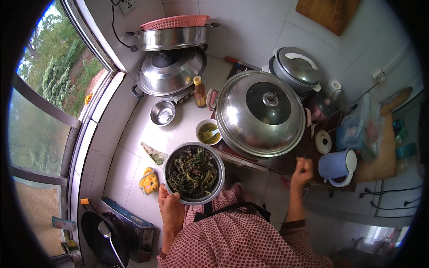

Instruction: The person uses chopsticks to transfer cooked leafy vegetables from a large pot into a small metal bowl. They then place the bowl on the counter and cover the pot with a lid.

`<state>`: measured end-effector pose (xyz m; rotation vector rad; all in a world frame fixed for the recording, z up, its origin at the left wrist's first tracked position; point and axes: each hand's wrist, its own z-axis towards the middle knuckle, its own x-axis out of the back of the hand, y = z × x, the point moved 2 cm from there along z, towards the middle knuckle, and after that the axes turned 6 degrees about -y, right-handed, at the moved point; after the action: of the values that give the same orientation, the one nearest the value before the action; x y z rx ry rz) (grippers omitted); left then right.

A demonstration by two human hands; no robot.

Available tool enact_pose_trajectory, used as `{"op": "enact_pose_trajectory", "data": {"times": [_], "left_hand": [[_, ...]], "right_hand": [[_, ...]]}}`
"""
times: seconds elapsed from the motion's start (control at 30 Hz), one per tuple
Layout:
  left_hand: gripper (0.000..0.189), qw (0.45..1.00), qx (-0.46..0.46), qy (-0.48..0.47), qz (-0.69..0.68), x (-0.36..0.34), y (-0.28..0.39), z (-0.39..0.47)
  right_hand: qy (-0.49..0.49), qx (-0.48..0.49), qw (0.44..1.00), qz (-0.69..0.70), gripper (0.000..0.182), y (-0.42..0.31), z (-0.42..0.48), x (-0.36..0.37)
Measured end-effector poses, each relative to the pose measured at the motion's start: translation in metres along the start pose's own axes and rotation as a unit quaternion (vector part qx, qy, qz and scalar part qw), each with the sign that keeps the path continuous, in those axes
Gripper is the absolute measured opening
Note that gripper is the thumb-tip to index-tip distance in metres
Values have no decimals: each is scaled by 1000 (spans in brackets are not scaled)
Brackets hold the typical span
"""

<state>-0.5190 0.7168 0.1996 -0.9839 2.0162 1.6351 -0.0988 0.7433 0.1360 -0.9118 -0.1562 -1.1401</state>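
My left hand (170, 204) grips the rim of a round metal bowl (222, 182), thumb on top. Dark green and purplish cooked-looking leaves (192, 171) fill much of it. Over by the front edge of the dark red table, my right hand (302, 171) is raised with its fingers curled closed; I make out nothing held in them. Just behind that hand stands a large steel pot with a domed lid (231, 110), which has a dark glass centre. A small bowl of yellow-green sauce (205, 129) with a white spoon (211, 134) sits between the pot and the leaf bowl.
On the white counter are a small steel bowl (162, 113), a yellow-capped bottle (199, 94), a yellow cloth (149, 182) and a lidded pan (161, 77). A rice cooker (296, 68) stands behind the pot. To the right is a blue jug (333, 167). A black wok (97, 231) leans lower left.
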Motion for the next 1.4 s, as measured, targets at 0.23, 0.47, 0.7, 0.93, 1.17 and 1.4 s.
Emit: {"op": "enact_pose_trajectory", "data": {"times": [0.23,0.47,0.7,0.93,1.17,1.4], "left_hand": [[24,1000,0,-13,18,8,2,-10],[25,1000,-14,5,7,11,-8,-18],[42,998,-44,43,5,2,-24,-14],[25,995,-76,58,14,-14,-37,-2],[25,995,-77,64,3,-14,-36,5],[29,999,-40,34,13,6,-7,24]], "right_hand": [[-297,-53,951,-65,23,23,-101,-111],[-337,-51,928,-152,28,40,-97,-167],[-238,116,958,-111,24,38,-74,-168],[-234,133,959,-91,26,49,-78,-169],[-173,143,969,-100,31,67,-106,-178],[-273,25,962,-5,27,63,-101,-180]]}}
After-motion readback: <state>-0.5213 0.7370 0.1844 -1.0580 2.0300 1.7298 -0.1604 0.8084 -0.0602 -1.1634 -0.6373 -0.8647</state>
